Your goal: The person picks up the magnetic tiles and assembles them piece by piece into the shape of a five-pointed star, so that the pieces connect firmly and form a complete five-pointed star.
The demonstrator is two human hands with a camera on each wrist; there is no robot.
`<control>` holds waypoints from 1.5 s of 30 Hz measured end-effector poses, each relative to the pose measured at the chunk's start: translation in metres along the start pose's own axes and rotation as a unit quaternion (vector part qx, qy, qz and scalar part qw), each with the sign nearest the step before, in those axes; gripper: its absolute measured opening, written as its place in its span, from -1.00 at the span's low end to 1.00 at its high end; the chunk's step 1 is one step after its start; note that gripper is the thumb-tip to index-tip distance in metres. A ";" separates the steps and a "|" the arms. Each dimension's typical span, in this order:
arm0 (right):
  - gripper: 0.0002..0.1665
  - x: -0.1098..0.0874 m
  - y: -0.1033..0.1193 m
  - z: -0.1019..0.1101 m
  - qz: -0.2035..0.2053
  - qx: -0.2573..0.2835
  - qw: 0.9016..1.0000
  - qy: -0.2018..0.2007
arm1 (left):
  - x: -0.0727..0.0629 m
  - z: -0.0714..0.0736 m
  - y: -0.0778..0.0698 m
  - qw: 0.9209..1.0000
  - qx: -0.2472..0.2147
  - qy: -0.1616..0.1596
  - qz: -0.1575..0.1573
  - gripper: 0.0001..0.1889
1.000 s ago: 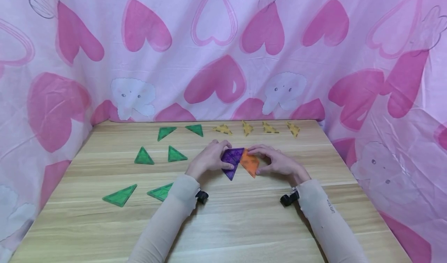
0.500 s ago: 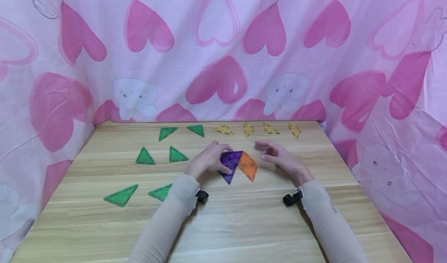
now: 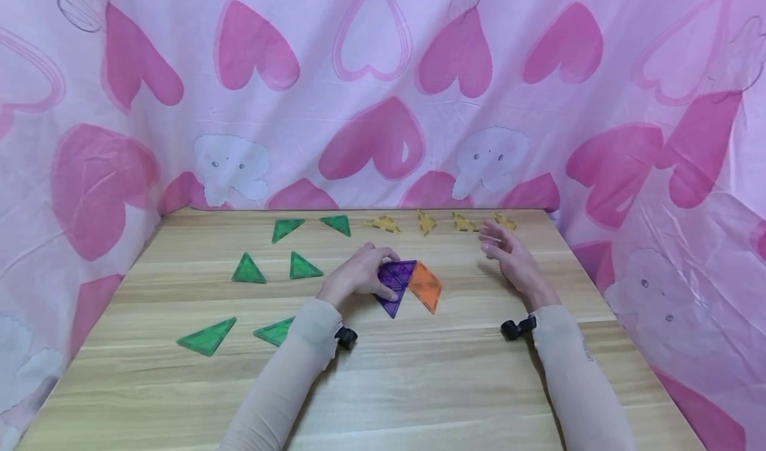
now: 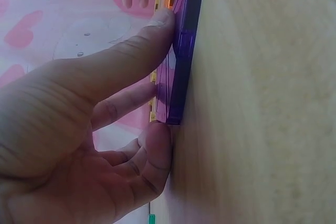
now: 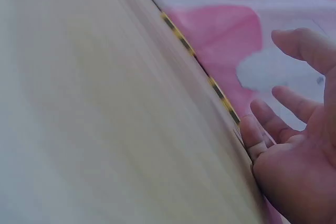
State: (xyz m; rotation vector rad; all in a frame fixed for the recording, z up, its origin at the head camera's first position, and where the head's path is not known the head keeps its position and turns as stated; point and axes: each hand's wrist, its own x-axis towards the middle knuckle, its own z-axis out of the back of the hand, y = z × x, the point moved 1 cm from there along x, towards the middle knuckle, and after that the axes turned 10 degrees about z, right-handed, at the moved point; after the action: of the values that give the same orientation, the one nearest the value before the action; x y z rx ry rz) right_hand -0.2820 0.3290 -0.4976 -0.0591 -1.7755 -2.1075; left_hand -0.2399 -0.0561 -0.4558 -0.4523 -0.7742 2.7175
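Note:
My left hand (image 3: 358, 271) holds the purple magnetic tile shape (image 3: 399, 275) at the middle of the table, thumb on top and fingers at its far and left edges. Whether the purple shape is one piece or more, I cannot tell. In the left wrist view the purple shape (image 4: 187, 45) lies flat on the wood, the thumb over its near side. Against its right edge sits an orange magnetic tile shape (image 3: 426, 287), untouched by either hand. Further right, my right hand (image 3: 513, 261) is off the tiles, fingers loosely bent, just in front of the yellow triangle tiles (image 3: 463, 223).
Several green triangle tiles (image 3: 206, 336) lie spread over the left half of the wooden table (image 3: 419, 391), one partly behind the left sleeve. The yellow tiles form a row along the back edge. A pink heart-print curtain (image 3: 371, 138) surrounds the table's back and sides.
My right hand has let go of the orange shape and moved right and back toward the yellow tiles. The purple and orange shapes shifted slightly toward me; the left hand stays on the purple.

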 end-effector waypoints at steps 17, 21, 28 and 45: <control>-0.16 -0.007 -0.015 0.050 0.058 0.114 0.988 -0.085 | -0.001 -0.002 0.001 0.999 0.000 0.032 -0.011 -0.22; -0.16 -0.019 -0.019 0.060 0.060 0.064 0.987 -0.134 | 0.003 -0.002 -0.003 0.999 -0.016 0.029 -0.028 -0.24; -0.10 -0.021 -0.021 0.069 0.040 -0.001 0.986 -0.162 | 0.025 0.003 -0.020 0.995 -0.047 -0.060 -0.060 -0.28; 0.01 0.001 -0.022 0.065 -0.010 -0.076 0.991 -0.111 | 0.113 0.004 -0.069 0.983 -0.006 -0.114 -0.146 -0.31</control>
State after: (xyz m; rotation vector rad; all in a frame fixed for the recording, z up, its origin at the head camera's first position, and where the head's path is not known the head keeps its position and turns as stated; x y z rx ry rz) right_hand -0.3036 0.3937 -0.5049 -0.3304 -1.7367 -2.3253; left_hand -0.3319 0.0377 -0.4391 -0.0235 -0.8402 2.5134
